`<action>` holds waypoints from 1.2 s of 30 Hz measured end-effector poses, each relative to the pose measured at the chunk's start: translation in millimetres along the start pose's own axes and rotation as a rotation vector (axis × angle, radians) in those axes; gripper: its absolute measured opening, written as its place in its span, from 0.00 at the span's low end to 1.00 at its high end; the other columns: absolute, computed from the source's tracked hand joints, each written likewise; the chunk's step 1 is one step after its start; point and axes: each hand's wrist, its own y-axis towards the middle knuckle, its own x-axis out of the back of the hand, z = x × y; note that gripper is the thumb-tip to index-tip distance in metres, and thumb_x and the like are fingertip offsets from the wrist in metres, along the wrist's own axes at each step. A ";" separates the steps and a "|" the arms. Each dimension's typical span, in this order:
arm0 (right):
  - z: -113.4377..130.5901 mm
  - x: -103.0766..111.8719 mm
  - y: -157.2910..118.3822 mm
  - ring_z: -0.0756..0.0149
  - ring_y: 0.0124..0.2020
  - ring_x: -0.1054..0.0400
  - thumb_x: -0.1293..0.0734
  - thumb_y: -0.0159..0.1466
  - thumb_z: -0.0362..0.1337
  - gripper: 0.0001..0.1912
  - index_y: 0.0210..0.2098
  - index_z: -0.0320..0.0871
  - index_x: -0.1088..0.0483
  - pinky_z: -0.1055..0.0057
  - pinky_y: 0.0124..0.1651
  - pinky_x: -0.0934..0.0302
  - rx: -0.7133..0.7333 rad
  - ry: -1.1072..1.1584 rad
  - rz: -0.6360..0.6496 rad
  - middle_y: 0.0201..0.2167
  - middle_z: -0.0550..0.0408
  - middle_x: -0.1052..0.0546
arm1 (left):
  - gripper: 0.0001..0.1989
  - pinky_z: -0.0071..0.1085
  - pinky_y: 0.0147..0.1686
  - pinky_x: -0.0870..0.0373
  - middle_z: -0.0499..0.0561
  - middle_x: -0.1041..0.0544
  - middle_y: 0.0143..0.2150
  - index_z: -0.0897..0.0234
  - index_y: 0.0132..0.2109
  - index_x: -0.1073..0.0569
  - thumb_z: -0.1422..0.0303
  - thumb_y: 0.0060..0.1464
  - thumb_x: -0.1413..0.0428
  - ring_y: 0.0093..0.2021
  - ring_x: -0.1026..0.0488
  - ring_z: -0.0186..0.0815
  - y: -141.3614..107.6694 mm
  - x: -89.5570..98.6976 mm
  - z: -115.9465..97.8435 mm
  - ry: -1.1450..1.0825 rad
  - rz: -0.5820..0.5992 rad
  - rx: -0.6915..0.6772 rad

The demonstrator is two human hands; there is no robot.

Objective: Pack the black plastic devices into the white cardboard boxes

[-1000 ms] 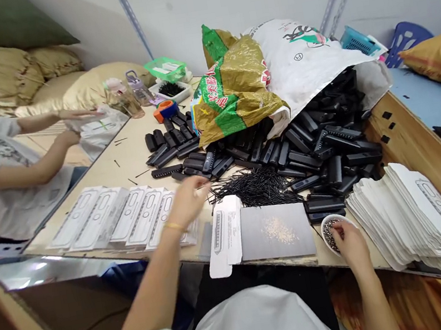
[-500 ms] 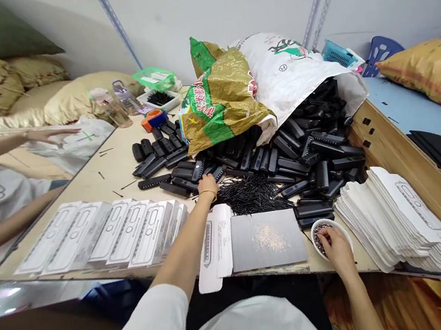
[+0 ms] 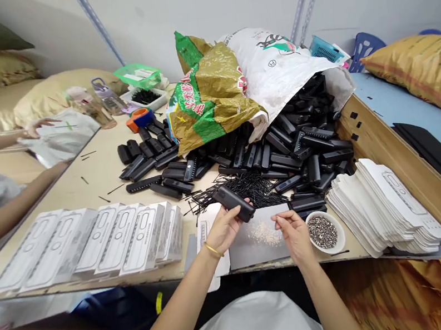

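Observation:
My left hand (image 3: 226, 228) is closed round a black plastic housing (image 3: 233, 203), long and rounded, held tilted above a grey sheet (image 3: 241, 254). To its right, my right hand (image 3: 293, 231) pinches thumb and fingertips together over the sheet's right side; whatever is between them is too small to make out. Small pale bits (image 3: 265, 233) lie scattered on the sheet. Close beside the right hand stands a white bowl (image 3: 341, 235) of small shiny metal pieces (image 3: 322, 231). Beyond the held housing spreads a heap of thin black sticks (image 3: 249, 187).
Many black housings (image 3: 280, 146) spill from a white sack (image 3: 265, 78) under a gold-green bag (image 3: 217, 92). Folded printed boxes (image 3: 125, 240) line the left; flat cards (image 3: 380, 211) stack at right beside a wooden board (image 3: 405, 156). Another person's arm (image 3: 10, 197) rests at far left.
My left hand has come back from the heap toward me with a black housing. My right hand has left the metal-piece bowl and moved left over the sheet, fingers pinched. The view has shifted slightly.

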 end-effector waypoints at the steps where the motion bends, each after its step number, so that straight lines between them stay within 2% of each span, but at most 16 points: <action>1: -0.3 -6.0 -2.5 0.71 0.25 0.35 0.29 0.52 0.43 0.12 0.30 0.42 0.31 0.67 0.35 0.37 0.000 0.013 0.007 0.30 0.52 0.21 | 0.17 0.39 0.50 0.29 0.56 0.22 0.45 0.64 0.50 0.34 0.72 0.52 0.44 0.47 0.24 0.40 -6.2 -3.2 1.1 -0.106 -0.022 0.042; 4: -1.1 -15.4 -9.6 0.71 0.26 0.35 0.29 0.53 0.41 0.10 0.28 0.43 0.31 0.68 0.35 0.37 0.024 -0.018 0.014 0.31 0.52 0.21 | 0.10 0.35 0.47 0.27 0.57 0.22 0.43 0.67 0.46 0.31 0.74 0.55 0.46 0.46 0.24 0.40 -15.9 -8.6 3.7 -0.282 -0.126 0.113; 7: -3.5 -18.8 -15.1 0.70 0.26 0.35 0.30 0.54 0.41 0.09 0.28 0.43 0.31 0.70 0.32 0.37 0.036 -0.100 0.016 0.29 0.53 0.22 | 0.06 0.32 0.43 0.25 0.59 0.22 0.40 0.71 0.42 0.29 0.75 0.58 0.48 0.43 0.23 0.39 -17.5 -11.2 7.9 -0.338 -0.207 0.136; 10: -8.7 -19.4 -19.3 0.69 0.26 0.34 0.31 0.56 0.42 0.09 0.30 0.42 0.29 0.71 0.31 0.38 0.081 -0.214 0.006 0.28 0.54 0.23 | 0.07 0.30 0.40 0.24 0.60 0.22 0.38 0.72 0.39 0.29 0.75 0.60 0.51 0.39 0.22 0.37 -17.6 -14.8 12.7 -0.355 -0.266 0.154; 14: -14.4 -17.0 -23.5 0.66 0.31 0.31 0.34 0.59 0.41 0.09 0.34 0.42 0.26 0.69 0.36 0.36 0.196 -0.393 0.019 0.29 0.53 0.23 | 0.08 0.28 0.37 0.24 0.60 0.22 0.36 0.73 0.37 0.29 0.76 0.61 0.53 0.36 0.22 0.36 -18.8 -20.2 16.1 -0.380 -0.310 0.163; 23: -11.5 -17.8 -25.5 0.66 0.31 0.29 0.37 0.62 0.37 0.07 0.32 0.43 0.27 0.70 0.36 0.36 0.401 -0.581 0.039 0.28 0.54 0.23 | 0.06 0.29 0.39 0.24 0.57 0.22 0.35 0.71 0.37 0.28 0.76 0.59 0.50 0.37 0.23 0.35 -19.8 -16.4 24.4 -0.404 -0.286 0.106; 28: -12.5 -16.9 -24.5 0.66 0.31 0.31 0.37 0.62 0.36 0.06 0.31 0.44 0.28 0.70 0.35 0.37 0.428 -0.592 0.051 0.28 0.55 0.24 | 0.04 0.31 0.42 0.25 0.57 0.22 0.37 0.71 0.38 0.28 0.76 0.57 0.47 0.39 0.23 0.37 -19.0 -9.4 33.4 -0.430 -0.243 0.085; 33: -16.1 -18.7 -25.4 0.64 0.34 0.32 0.36 0.63 0.36 0.07 0.30 0.43 0.29 0.67 0.39 0.38 0.473 -0.542 0.000 0.29 0.54 0.26 | 0.06 0.35 0.48 0.28 0.61 0.22 0.40 0.74 0.41 0.27 0.76 0.58 0.47 0.42 0.23 0.39 -20.5 -5.1 37.9 -0.515 -0.198 0.168; 36: -21.1 -20.7 -25.9 0.64 0.35 0.33 0.36 0.63 0.36 0.06 0.30 0.43 0.29 0.66 0.40 0.38 0.499 -0.505 -0.031 0.29 0.55 0.26 | 0.08 0.34 0.47 0.27 0.60 0.21 0.38 0.73 0.40 0.28 0.75 0.60 0.51 0.41 0.23 0.37 -22.6 -6.9 39.3 -0.546 -0.235 0.214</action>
